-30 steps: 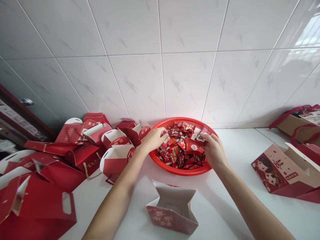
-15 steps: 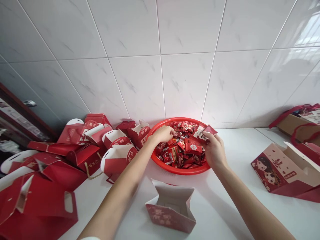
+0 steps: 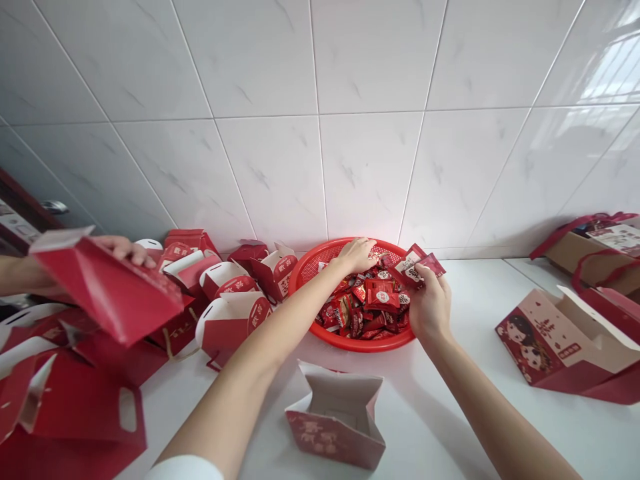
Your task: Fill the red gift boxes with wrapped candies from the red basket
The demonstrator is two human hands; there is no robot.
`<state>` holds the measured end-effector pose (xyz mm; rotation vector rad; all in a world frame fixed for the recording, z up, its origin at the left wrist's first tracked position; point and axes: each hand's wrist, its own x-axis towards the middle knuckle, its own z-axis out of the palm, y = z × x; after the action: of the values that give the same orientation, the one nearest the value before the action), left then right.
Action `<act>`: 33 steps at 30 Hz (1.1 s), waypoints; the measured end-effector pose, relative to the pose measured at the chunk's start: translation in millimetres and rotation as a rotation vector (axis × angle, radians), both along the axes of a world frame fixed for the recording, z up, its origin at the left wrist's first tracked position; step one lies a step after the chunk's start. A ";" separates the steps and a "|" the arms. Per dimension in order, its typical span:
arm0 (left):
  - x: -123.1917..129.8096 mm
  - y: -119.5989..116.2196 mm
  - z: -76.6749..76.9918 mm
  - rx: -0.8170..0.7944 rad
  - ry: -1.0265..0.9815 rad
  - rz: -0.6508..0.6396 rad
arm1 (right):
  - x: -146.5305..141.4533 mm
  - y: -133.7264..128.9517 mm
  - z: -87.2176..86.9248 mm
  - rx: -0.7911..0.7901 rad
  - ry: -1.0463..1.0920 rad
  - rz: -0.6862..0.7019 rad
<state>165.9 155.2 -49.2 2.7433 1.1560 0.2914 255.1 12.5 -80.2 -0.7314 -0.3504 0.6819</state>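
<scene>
The picking of wrapped sweets (image 3: 383, 298) from the red basket (image 3: 361, 345) seems to be the step in hand: small packets (image 3: 411, 260) are pinched in the right hand (image 3: 431, 303) at the basket's right side, while the left hand (image 3: 356, 255) is stretched over its far part, where any grip cannot be told. For the next move, with an open box (image 3: 333, 437) set nearer on the tabletop (image 3: 475, 293), a firm pinch and a lift clear of the rim are called for.

Left hand (image 3: 357, 255): over red-wrapped sweets (image 3: 383, 295) in a rounded red plastic basket (image 3: 360, 345).
Right hand (image 3: 431, 303): gripping small red packets (image 3: 434, 264).
White counter (image 3: 470, 300): open red-and-white paper box (image 3: 335, 437).
</scene>
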 end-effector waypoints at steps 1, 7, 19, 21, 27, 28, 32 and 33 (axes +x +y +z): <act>3.7 0.0 -1.3 -0.013 0.002 -0.002 | 0.1 0.0 0.2 -0.002 0.002 0.008; 6.9 4.6 -8.4 -0.081 -0.056 0.046 | 0.9 0.9 0.3 -0.018 0.006 0.033; -43.2 13.1 1.1 -0.360 -0.551 0.097 | 0.5 1.4 2.9 -0.014 0.019 0.051; -51.8 4.6 1.8 -0.376 -0.618 0.087 | 0.4 1.6 2.9 -0.014 0.013 0.061; -76.2 -13.0 2.7 -0.358 -0.641 0.104 | 1.7 2.5 0.8 -0.008 0.004 0.071; -80.2 -12.9 3.1 -0.350 -0.614 0.111 | 2.0 2.7 0.4 -0.008 0.004 0.070; -89.2 -12.0 6.5 -0.329 -0.406 0.112 | 2.4 3.0 -0.2 -0.008 0.004 0.057; -87.7 -13.4 7.5 -0.320 -0.351 0.093 | 2.4 2.9 0.0 -0.007 0.004 0.054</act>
<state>78.1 141.8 -41.7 2.2554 1.1228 0.5241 257.5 15.4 -80.2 -0.7290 -0.3652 0.7353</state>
